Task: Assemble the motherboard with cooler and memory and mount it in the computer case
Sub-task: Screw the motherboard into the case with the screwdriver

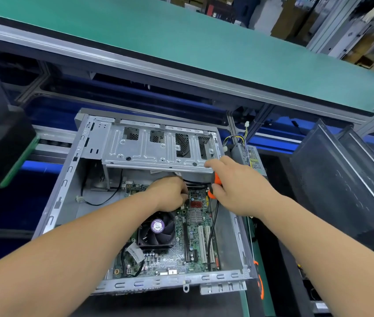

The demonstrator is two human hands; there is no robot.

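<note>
The open grey computer case [67, 184] lies flat below me. Inside it sits the green motherboard [172, 255], with a black cooler fan [156, 229] mounted on it. My left hand [170, 193] reaches over the board's far end, its fingers curled down at a small spot there; what they pinch is hidden. My right hand [234, 184] grips an orange-and-black screwdriver [212, 191], held upright over the board just right of the left hand. The memory slots lie under my left arm.
A metal drive cage [154, 147] spans the case's far side. The power supply [250, 156] with loose wires sits at the far right corner. A black cable [213, 227] runs across the board. Dark panels [341, 179] lean at right. A green shelf [181, 42] hangs overhead.
</note>
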